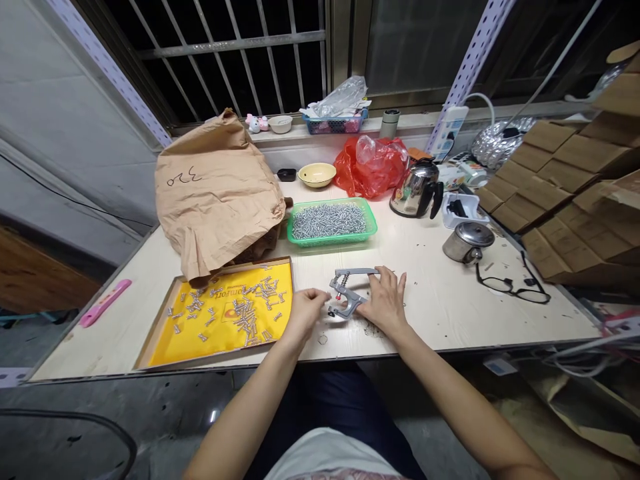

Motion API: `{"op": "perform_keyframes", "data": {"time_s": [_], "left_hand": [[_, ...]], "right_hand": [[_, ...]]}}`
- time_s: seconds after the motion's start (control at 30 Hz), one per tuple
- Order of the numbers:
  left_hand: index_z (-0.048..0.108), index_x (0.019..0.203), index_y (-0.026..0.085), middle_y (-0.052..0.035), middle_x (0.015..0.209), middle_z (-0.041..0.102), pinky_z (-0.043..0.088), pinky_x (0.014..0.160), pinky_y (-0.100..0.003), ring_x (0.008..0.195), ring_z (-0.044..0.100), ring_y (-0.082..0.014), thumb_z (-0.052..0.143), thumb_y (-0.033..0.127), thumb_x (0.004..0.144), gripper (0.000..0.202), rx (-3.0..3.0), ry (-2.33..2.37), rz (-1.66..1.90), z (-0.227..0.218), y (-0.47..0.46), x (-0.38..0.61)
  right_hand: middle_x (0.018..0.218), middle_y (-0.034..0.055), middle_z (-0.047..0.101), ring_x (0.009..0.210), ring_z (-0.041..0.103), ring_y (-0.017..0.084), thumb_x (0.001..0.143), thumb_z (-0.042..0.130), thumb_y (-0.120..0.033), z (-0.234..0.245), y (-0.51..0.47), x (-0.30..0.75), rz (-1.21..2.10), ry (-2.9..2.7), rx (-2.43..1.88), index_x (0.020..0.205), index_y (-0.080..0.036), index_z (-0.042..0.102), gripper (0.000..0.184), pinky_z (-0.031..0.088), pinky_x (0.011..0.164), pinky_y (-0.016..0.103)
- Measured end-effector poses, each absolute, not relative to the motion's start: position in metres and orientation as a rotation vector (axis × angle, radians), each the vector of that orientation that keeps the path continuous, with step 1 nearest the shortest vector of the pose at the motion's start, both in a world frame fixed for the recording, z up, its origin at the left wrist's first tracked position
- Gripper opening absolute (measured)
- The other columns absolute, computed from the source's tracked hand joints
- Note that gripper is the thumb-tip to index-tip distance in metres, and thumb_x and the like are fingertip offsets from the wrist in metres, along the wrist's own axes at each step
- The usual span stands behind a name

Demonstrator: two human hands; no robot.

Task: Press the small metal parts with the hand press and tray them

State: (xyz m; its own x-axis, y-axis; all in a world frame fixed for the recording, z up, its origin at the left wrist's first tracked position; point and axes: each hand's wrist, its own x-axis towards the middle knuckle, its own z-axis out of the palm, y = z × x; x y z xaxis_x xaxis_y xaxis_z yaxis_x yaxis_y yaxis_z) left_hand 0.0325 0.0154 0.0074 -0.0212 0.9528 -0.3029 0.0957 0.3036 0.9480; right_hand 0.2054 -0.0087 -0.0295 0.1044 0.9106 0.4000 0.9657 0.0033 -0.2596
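Observation:
Grey snap-fastener pliers [354,301] stand on the table, jaws facing left, with a spring and a small red piece showing between their parts. My right hand [387,303] is wrapped around the handle end of the pliers. Close to the jaws, my left hand [306,312] has its thumb and forefinger pinched together; whatever is between them is too small to make out. Left of that hand lies a shallow tray [165,313] with a yellow bottom, scattered with small silver spring-like pieces [245,313]. Behind the pliers is a green plastic basket [333,241] full of small silver metal pieces [327,221].
A large brown paper bag [215,193] leans over the tray's back edge. A pink-handled cutter [106,303] lies far left. At the right are a steel kettle [413,190], a lidded metal pot [469,243], glasses [510,287] and stacked cardboard [575,180]. A red bag [367,170] sits behind.

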Motion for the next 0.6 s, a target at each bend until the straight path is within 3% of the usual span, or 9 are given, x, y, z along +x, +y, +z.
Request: {"op": "perform_keyframes", "data": {"time_s": [0.1, 0.3, 0.5, 0.6], "left_hand": [[0.061, 0.061, 0.010, -0.0027, 0.060, 0.057, 0.038, 0.054, -0.022, 0.056, 0.049, -0.0096, 0.064, 0.028, 0.068, 0.020, 1.205, 1.460, 1.015, 0.027, 0.058, 0.042], [0.056, 0.104, 0.012, -0.0067, 0.100, 0.058, 0.049, 0.073, -0.035, 0.085, 0.057, -0.0165, 0.050, 0.035, 0.084, 0.031, 1.367, 1.459, 1.056, 0.081, 0.118, 0.053], [0.065, 0.084, 0.011, -0.0059, 0.075, 0.066, 0.042, 0.068, -0.028, 0.076, 0.058, -0.0196, 0.062, 0.039, 0.071, 0.030, 1.492, 1.603, 1.025, 0.073, 0.087, -0.030], [0.065, 0.077, 0.010, -0.0049, 0.071, 0.065, 0.038, 0.062, -0.026, 0.070, 0.056, -0.0178, 0.060, 0.032, 0.071, 0.023, 1.652, 1.863, 0.812, 0.057, 0.071, -0.083]], "right_hand": [[0.121, 0.0201, 0.045, 0.119, 0.033, 0.033, 0.066, 0.040, -0.074, -0.032, -0.008, 0.208, -0.158, -1.837, -1.928, 0.103, -0.010, 0.057, 0.075, 0.005, 0.102, 0.061], [0.121, 0.0197, 0.047, 0.118, 0.034, 0.034, 0.066, 0.041, -0.073, -0.034, -0.007, 0.209, -0.145, -1.842, -1.921, 0.101, -0.011, 0.057, 0.073, 0.006, 0.101, 0.062], [0.121, 0.0200, 0.046, 0.119, 0.033, 0.034, 0.066, 0.041, -0.074, -0.037, -0.007, 0.211, -0.130, -1.876, -1.901, 0.102, -0.011, 0.057, 0.074, 0.005, 0.101, 0.063], [0.121, 0.0195, 0.047, 0.119, 0.032, 0.034, 0.065, 0.040, -0.074, -0.038, -0.008, 0.210, -0.107, -1.921, -1.883, 0.101, -0.011, 0.057, 0.076, 0.004, 0.102, 0.062]]}}
